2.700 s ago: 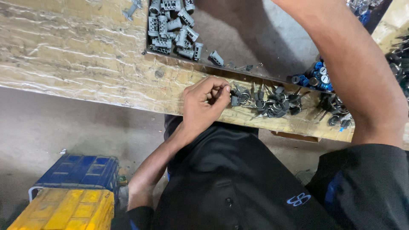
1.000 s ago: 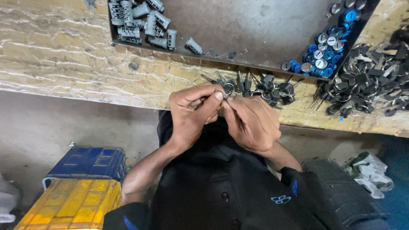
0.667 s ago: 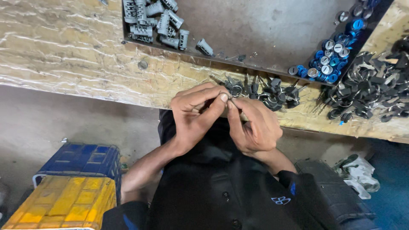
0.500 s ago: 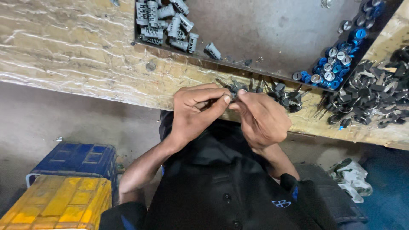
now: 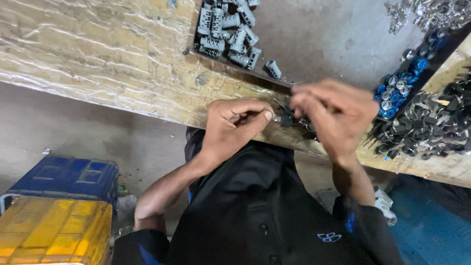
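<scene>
- Hands first: my left hand [image 5: 235, 125] sits at frame centre, thumb and forefinger pinched together on a small dark part [image 5: 284, 119] right at the counter [image 5: 98, 59] edge.
- My right hand [image 5: 333, 120] has pulled slightly up and to the right since half a second ago; it is blurred, fingers curled close by the same part, and I cannot tell whether they grip it.
- A moment back both hands were pressed together over the piece; now a small gap shows between them, so I judge the fitting step is finishing or being re-gripped.
- Grey ribbed pieces [image 5: 230, 34] lie in the dark tray [image 5: 319, 44] at upper centre.
- Blue-capped pieces [image 5: 400, 86] are at upper right, a pile of dark metal parts [image 5: 427, 127] at right.
- Yellow and blue crates [image 5: 54, 216] sit at lower left, on the floor.
</scene>
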Tool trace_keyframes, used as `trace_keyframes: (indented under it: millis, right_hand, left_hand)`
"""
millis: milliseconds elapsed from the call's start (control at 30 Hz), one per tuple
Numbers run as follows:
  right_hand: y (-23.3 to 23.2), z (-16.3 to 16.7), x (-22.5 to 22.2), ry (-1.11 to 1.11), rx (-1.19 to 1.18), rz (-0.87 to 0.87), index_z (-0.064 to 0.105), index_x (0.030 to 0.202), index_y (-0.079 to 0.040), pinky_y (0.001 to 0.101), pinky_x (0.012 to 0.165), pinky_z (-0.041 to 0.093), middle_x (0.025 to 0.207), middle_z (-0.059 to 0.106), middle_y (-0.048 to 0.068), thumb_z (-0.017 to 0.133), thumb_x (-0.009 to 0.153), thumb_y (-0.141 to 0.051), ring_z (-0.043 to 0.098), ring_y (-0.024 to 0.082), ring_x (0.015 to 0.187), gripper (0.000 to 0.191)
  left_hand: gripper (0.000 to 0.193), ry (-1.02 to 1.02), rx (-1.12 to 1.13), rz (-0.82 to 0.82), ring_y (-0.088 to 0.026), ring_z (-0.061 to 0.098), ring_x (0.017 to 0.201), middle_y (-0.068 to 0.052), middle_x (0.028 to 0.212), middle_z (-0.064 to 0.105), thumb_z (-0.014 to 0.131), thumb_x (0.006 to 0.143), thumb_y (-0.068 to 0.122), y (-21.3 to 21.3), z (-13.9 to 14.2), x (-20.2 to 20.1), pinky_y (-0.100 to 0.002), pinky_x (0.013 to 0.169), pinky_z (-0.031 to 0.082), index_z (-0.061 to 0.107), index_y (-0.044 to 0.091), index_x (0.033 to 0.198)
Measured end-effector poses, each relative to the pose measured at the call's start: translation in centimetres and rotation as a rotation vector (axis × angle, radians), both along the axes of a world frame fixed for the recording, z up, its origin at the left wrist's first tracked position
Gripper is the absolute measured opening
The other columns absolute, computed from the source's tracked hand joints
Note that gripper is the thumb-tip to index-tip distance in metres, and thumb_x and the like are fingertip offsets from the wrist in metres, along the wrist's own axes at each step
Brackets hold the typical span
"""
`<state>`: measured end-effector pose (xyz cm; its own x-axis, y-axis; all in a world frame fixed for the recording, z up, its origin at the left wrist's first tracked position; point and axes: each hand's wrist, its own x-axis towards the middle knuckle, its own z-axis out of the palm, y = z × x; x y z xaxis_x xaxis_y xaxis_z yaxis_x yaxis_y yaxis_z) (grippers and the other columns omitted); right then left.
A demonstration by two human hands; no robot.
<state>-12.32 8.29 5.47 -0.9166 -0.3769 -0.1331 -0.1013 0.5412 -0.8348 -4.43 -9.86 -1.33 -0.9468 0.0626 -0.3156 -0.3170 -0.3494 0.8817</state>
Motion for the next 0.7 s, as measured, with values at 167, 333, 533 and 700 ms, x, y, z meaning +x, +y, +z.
trace_keyframes:
  millis: [167,333,533,700]
  right_hand:
    - [-1.4,-1.2,-2.7,0.178,0.197,0.196,0.071,0.118,0.006,0.0298,0.076,0.054,0.104,0.073,0.016,0.082,0.095,0.0,0.068,0.019,0.088,0.026]
    - [-1.0,-0.9,-3.1,0.252,0.248,0.035,0.071,0.122,0.0,0.0292,0.073,0.055,0.112,0.072,0.016,0.082,0.096,0.004,0.069,0.018,0.087,0.029]
    - [0.7,0.3,-1.0,0.325,0.206,0.126,0.071,0.123,0.002,0.0276,0.074,0.055,0.115,0.072,0.017,0.083,0.097,0.009,0.07,0.019,0.09,0.029]
    - [1.2,0.2,4.6,0.057,-0.069,-0.059,0.07,0.116,0.001,0.0245,0.071,0.056,0.111,0.074,0.015,0.08,0.092,0.004,0.074,0.017,0.091,0.026]
  left_hand:
    - [0.005,-0.008,-0.05,0.142,0.001,0.047,0.071,0.005,0.083,0.061,0.066,0.103,0.0,-0.5,-0.1,1.3,-0.02,0.061,0.037,0.07,-0.002,0.102]
    - [0.009,0.048,0.064,0.142,0.0,0.051,0.072,0.003,0.086,0.06,0.059,0.11,0.001,-1.7,0.3,1.5,-0.021,0.068,0.041,0.064,-0.002,0.103]
    - [0.01,-0.138,0.343,0.015,-0.002,0.048,0.062,-0.001,0.083,0.064,0.058,0.107,0.004,-1.7,1.0,0.4,-0.02,0.053,0.038,0.065,-0.002,0.102]
    - [0.011,-0.236,0.565,-0.099,-0.004,0.048,0.058,-0.003,0.081,0.065,0.061,0.106,0.004,-0.5,1.7,-0.4,-0.021,0.049,0.036,0.068,-0.004,0.101]
